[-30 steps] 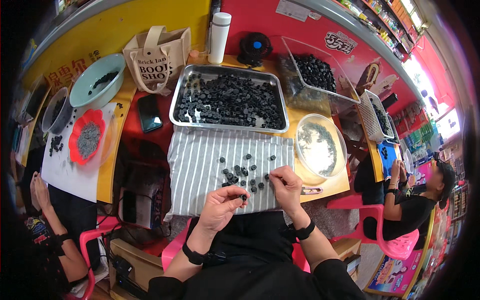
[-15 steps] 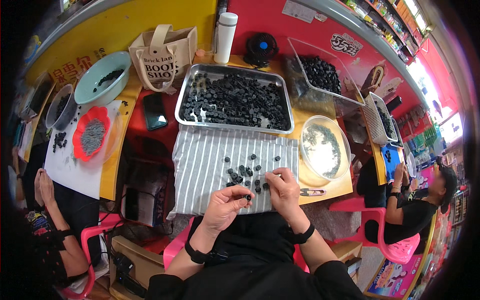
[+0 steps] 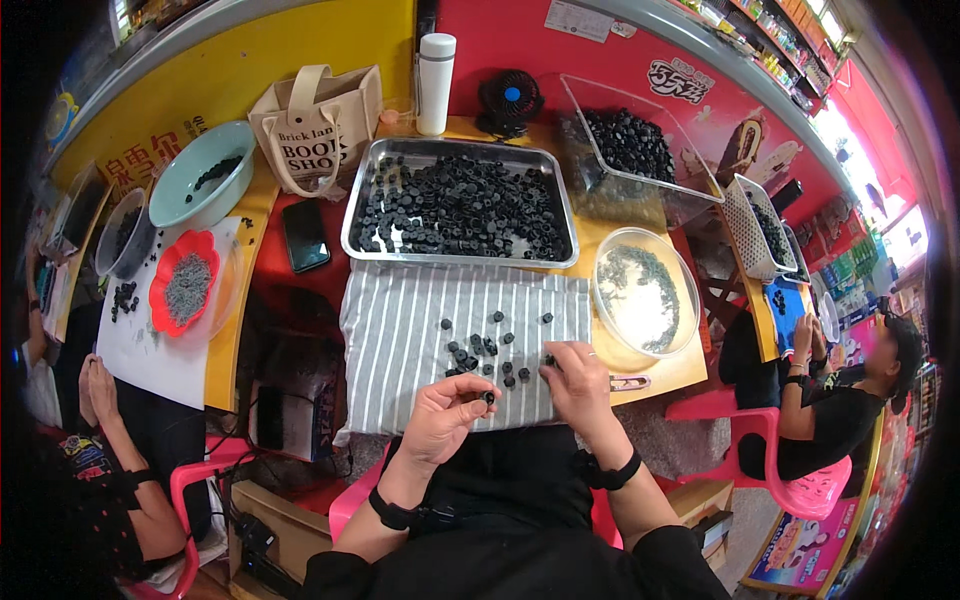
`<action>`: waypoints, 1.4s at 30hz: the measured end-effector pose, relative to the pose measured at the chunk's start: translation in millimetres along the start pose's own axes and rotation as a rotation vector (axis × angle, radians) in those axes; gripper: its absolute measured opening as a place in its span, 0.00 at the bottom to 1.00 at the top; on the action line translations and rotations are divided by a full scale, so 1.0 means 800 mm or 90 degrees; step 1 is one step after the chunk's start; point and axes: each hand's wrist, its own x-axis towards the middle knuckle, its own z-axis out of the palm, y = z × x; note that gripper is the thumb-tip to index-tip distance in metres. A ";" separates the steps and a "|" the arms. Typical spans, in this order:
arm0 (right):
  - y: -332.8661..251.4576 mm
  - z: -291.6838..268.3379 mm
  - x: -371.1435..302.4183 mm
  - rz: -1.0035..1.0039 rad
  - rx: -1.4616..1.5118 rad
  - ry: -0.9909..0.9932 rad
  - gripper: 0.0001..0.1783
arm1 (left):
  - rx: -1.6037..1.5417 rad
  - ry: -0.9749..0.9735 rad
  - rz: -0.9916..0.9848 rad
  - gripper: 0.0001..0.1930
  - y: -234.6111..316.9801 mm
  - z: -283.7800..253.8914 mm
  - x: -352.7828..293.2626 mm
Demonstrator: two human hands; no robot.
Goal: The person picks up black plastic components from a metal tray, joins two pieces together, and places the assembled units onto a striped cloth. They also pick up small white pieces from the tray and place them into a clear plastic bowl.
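In front of me lies a grey-and-white striped cloth (image 3: pixel 390 345), with several small black round parts (image 3: pixel 476 345) scattered over its right half. My left hand (image 3: pixel 442 418) is closed at the near edge of the cloth, pinching one small black ring-shaped part (image 3: pixel 489 397) between thumb and forefinger. To its right, my right hand (image 3: pixel 582 388) is held low over the cloth with its fingers bent together. A dark bit shows at those fingertips, too small and covered to name. Behind the cloth a metal tray (image 3: pixel 460 259) holds a heap of similar black parts.
A round clear tub (image 3: pixel 690 300) with grey bits stands right of the cloth, near a small pink-handled tool (image 3: pixel 630 382). Farther back are a clear bin (image 3: pixel 695 205), a fan (image 3: pixel 510 98), a white bottle (image 3: pixel 435 85) and a tote bag (image 3: pixel 318 140). People sit at both sides.
The view has shifted slightly. My right hand has moved a little right and down, its fingers drawn in. My left hand keeps its pinch on the black part.
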 end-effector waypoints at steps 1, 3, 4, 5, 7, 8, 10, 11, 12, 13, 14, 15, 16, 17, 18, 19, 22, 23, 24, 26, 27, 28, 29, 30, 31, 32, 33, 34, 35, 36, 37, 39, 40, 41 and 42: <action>0.002 -0.001 -0.003 0.003 0.000 0.001 0.16 | -0.009 -0.005 0.001 0.11 -0.002 -0.001 0.001; 0.011 -0.005 -0.011 0.169 0.198 -0.014 0.16 | -0.017 -0.012 0.000 0.12 -0.002 -0.001 0.002; 0.016 -0.004 -0.015 0.218 0.228 -0.026 0.15 | -0.009 -0.009 0.007 0.12 0.000 -0.002 0.002; 0.022 -0.002 -0.019 0.220 0.227 -0.025 0.15 | -0.003 -0.005 0.013 0.13 -0.001 -0.002 0.001; 0.030 0.001 -0.024 0.236 0.282 -0.001 0.15 | -0.006 -0.007 0.015 0.13 -0.001 -0.002 0.002; 0.026 0.003 -0.021 0.236 0.286 -0.002 0.15 | -0.005 -0.006 0.021 0.13 0.001 -0.003 0.001; 0.013 0.004 -0.009 0.080 0.139 0.028 0.11 | -0.019 -0.002 0.015 0.13 0.001 -0.003 0.002; 0.010 0.005 -0.008 0.079 0.146 0.027 0.11 | -0.036 -0.003 0.008 0.13 0.002 -0.003 0.002; 0.009 0.004 -0.008 0.024 0.078 0.017 0.11 | -0.038 -0.008 0.007 0.13 0.001 -0.001 0.002; 0.009 0.005 -0.008 -0.031 0.008 0.009 0.11 | -0.033 -0.003 0.009 0.13 0.000 -0.003 0.003; 0.011 0.006 -0.008 -0.048 0.012 0.018 0.09 | -0.042 -0.012 0.009 0.13 -0.002 -0.004 0.004; 0.007 0.008 -0.009 -0.048 0.017 0.018 0.09 | -0.050 -0.021 0.008 0.13 -0.002 -0.005 0.004; -0.001 0.008 -0.011 0.054 0.146 0.019 0.09 | -0.043 -0.015 0.007 0.14 -0.001 -0.004 0.002; -0.007 0.005 -0.012 0.156 0.272 0.019 0.08 | -0.042 -0.012 0.008 0.14 0.000 -0.002 0.002; -0.018 0.000 -0.011 0.162 0.333 0.031 0.08 | -0.045 0.012 0.008 0.13 0.000 0.000 0.001; -0.038 -0.004 -0.009 0.164 0.335 0.029 0.08 | -0.048 0.036 0.008 0.13 -0.001 0.001 0.000; -0.085 0.000 -0.016 0.181 0.509 0.035 0.09 | -0.054 0.026 0.015 0.12 -0.001 0.001 -0.001; -0.093 0.005 -0.015 0.100 0.454 0.056 0.10 | -0.052 0.026 0.012 0.12 0.000 0.000 -0.001; -0.097 0.009 -0.014 0.064 0.388 0.082 0.11 | -0.056 0.017 -0.001 0.12 0.002 -0.001 0.000; -0.102 0.015 -0.013 0.031 0.323 0.107 0.12 | -0.059 0.008 -0.016 0.12 0.003 -0.003 -0.001; -0.103 0.018 -0.012 0.024 0.301 0.118 0.12 | -0.064 0.006 -0.013 0.12 0.002 -0.003 -0.001; -0.104 0.020 -0.012 0.017 0.278 0.128 0.12 | -0.069 0.003 -0.010 0.12 0.002 -0.004 -0.001; -0.105 0.022 -0.012 0.018 0.277 0.128 0.12 | -0.070 0.003 -0.012 0.12 0.002 -0.004 -0.002; -0.106 0.024 -0.013 0.007 0.266 0.132 0.12 | -0.076 0.004 -0.016 0.12 0.002 -0.003 -0.003; -0.106 0.026 -0.013 -0.005 0.255 0.136 0.12 | -0.082 0.004 -0.021 0.11 0.003 -0.003 -0.003; -0.106 0.027 -0.014 -0.004 0.255 0.135 0.12 | -0.083 0.005 -0.021 0.11 0.002 -0.003 -0.003; -0.106 0.028 -0.015 -0.006 0.242 0.135 0.11 | -0.071 0.004 -0.012 0.11 0.002 -0.003 -0.003; -0.106 0.028 -0.016 -0.009 0.229 0.134 0.11 | -0.060 0.003 -0.003 0.11 0.001 -0.003 -0.002; -0.106 0.029 -0.016 -0.009 0.229 0.134 0.11 | -0.060 0.003 -0.003 0.11 0.003 -0.002 -0.002; -0.106 0.029 -0.016 -0.012 0.223 0.135 0.11 | -0.066 0.003 -0.012 0.11 0.004 0.000 -0.002; -0.106 0.029 -0.016 -0.015 0.218 0.136 0.11 | -0.072 0.001 -0.021 0.12 0.005 0.001 -0.003; -0.106 0.030 -0.015 -0.017 0.214 0.134 0.11 | -0.078 0.001 -0.020 0.12 0.005 0.000 -0.003; -0.106 0.031 -0.015 -0.019 0.209 0.132 0.11 | -0.084 0.000 -0.020 0.12 0.005 -0.001 -0.003; -0.106 0.032 -0.016 -0.020 0.209 0.132 0.11 | -0.084 0.000 -0.019 0.12 0.004 -0.003 -0.003; -0.107 0.033 -0.016 -0.014 0.221 0.152 0.12 | -0.082 0.002 -0.016 0.12 0.002 -0.005 -0.003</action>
